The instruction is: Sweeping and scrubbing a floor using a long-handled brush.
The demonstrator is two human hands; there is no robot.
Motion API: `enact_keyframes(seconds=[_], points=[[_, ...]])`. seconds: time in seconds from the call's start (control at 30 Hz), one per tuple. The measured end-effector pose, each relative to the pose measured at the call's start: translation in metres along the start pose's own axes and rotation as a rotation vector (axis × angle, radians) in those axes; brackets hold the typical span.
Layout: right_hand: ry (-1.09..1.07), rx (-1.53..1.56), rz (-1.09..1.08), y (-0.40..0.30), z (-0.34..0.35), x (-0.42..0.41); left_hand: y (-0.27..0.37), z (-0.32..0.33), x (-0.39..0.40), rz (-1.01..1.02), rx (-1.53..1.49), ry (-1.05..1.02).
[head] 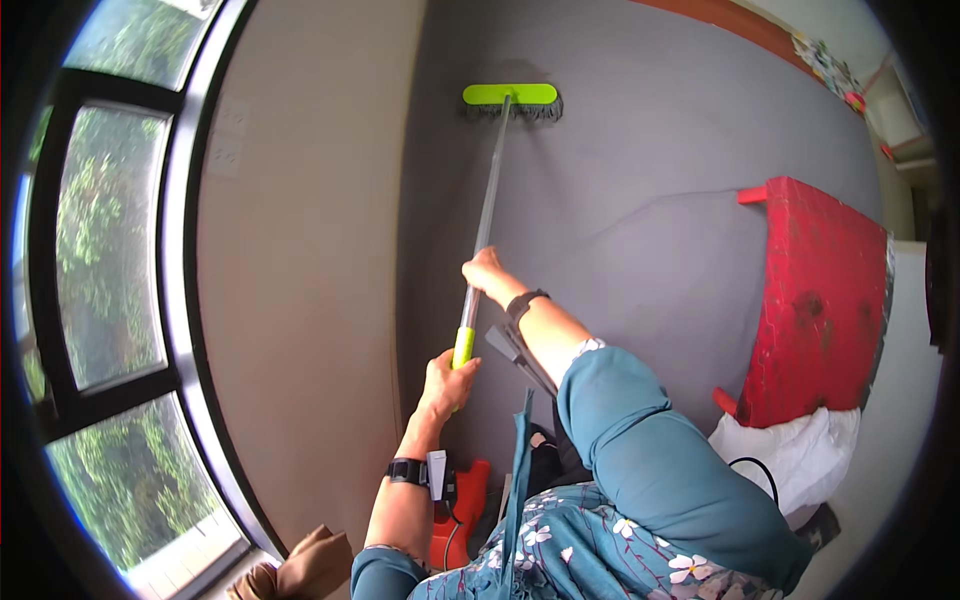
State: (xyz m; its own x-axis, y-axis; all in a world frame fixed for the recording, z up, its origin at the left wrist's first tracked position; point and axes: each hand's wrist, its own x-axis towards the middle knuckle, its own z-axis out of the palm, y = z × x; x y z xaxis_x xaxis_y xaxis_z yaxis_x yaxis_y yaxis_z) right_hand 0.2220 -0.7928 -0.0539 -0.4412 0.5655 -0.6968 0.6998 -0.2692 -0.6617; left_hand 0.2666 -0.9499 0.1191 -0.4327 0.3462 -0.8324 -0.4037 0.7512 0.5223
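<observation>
A long-handled mop with a lime-green head (517,94) and grey fringe rests on the grey floor (622,142) ahead of me. Its pale metal pole (490,191) runs back towards my body and ends in a lime-green grip (464,345). My left hand (448,381) is wrapped around that grip, covering its lower end. Farther up, my right hand (486,268) is closed around the bare pole. Both wrists wear dark straps, the left one with a small grey device (437,475).
A worn red table (821,300) stands at the right, beside a white plastic bag (795,457). The beige wall (300,262) and a black-framed window (112,247) run along the left. Near my left forearm is a red object (469,502); brown fabric (304,566) lies below the window.
</observation>
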Motion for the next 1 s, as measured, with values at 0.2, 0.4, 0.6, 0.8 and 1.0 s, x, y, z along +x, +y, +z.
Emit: enact_keyframes(seconds=[0.2, 0.4, 0.6, 0.8, 1.0], points=[[0.217, -0.128, -0.160, 0.044, -0.043, -0.004, 0.000, 0.026, 0.006, 0.004, 0.063, -0.127], [-0.146, 0.153, 0.172, 0.139, -0.014, -0.073, -0.104, -0.002, -0.044, 0.165, 0.463, -0.111], [-0.142, 0.139, 0.169, 0.202, 0.046, -0.189, -0.188, -0.044, -0.124, 0.232, 0.610, -0.138], [-0.111, 0.198, 0.154, 0.253, 0.098, -0.279, -0.262, -0.095, -0.173, 0.200, 0.726, -0.229], [0.039, 0.750, 0.363, 0.252, 0.066, -0.314, -0.277, -0.089, -0.155, 0.344, 0.787, -0.337]])
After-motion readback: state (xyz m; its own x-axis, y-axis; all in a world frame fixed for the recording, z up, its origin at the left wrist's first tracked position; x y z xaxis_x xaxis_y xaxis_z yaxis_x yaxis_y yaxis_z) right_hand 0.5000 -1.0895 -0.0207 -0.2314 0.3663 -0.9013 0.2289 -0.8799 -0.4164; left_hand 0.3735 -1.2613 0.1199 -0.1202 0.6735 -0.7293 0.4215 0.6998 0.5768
